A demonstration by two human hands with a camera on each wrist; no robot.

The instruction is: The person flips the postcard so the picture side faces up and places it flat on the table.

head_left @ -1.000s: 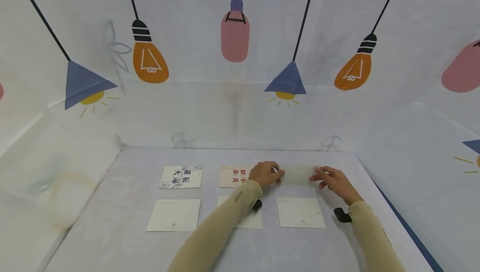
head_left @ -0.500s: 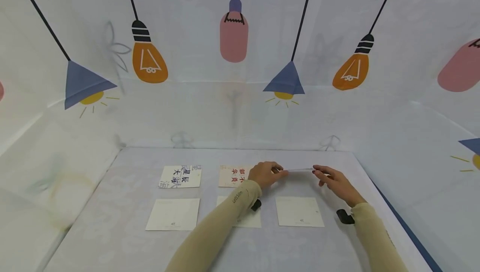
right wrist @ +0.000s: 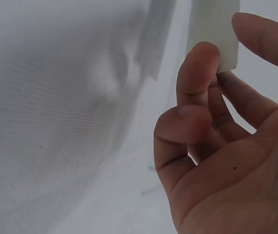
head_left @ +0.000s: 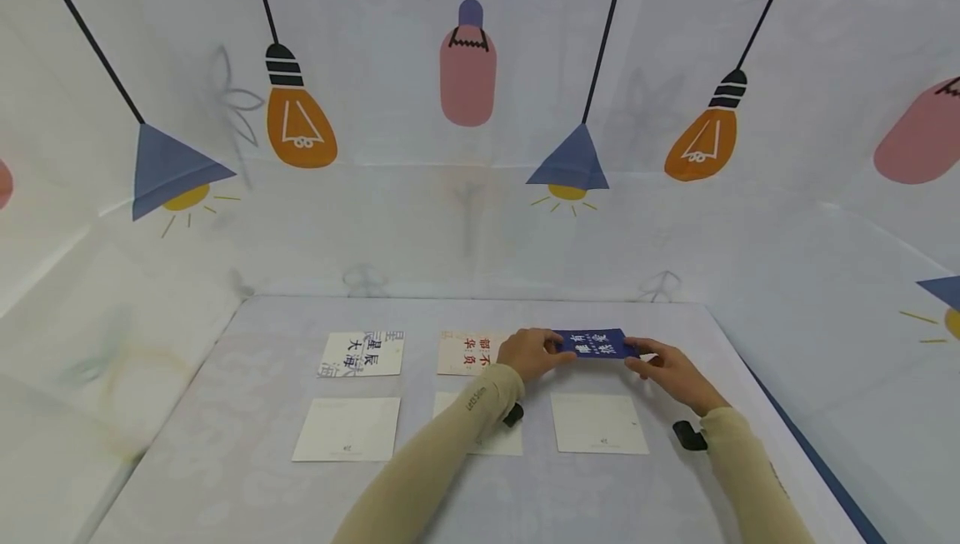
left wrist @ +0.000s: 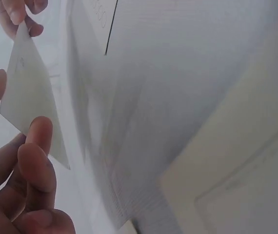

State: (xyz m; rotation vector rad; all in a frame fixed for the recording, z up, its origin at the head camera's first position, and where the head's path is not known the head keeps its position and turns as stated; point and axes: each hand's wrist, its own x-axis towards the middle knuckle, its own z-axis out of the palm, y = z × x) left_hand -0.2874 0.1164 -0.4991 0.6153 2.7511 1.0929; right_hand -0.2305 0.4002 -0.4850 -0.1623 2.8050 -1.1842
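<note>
A dark blue card (head_left: 596, 344) with white characters is held above the back of the table, its printed face toward the head camera. My left hand (head_left: 529, 354) pinches its left edge, while my right hand (head_left: 672, 371) pinches the right edge between thumb and fingers. From the left wrist, the card's pale back (left wrist: 31, 92) shows, standing at a tilt. Under my left hand lies a cream card (head_left: 459, 352) with red characters, partly covered. Just in front of the held card, a blank-looking cream card (head_left: 600, 425) lies flat on the table.
At the back left lies a white card (head_left: 363, 354) with blue characters. Two more pale cards, one at the front left (head_left: 347, 430) and one partly hidden under my left forearm (head_left: 498, 437), lie in the front row. A printed cloth wall (head_left: 472, 227) rises behind the table (head_left: 247, 486).
Held between both hands, the card has turned over: its pale side faced the head camera, then its thin edge, and now its blue printed face. Both hands stay nearly in place.
</note>
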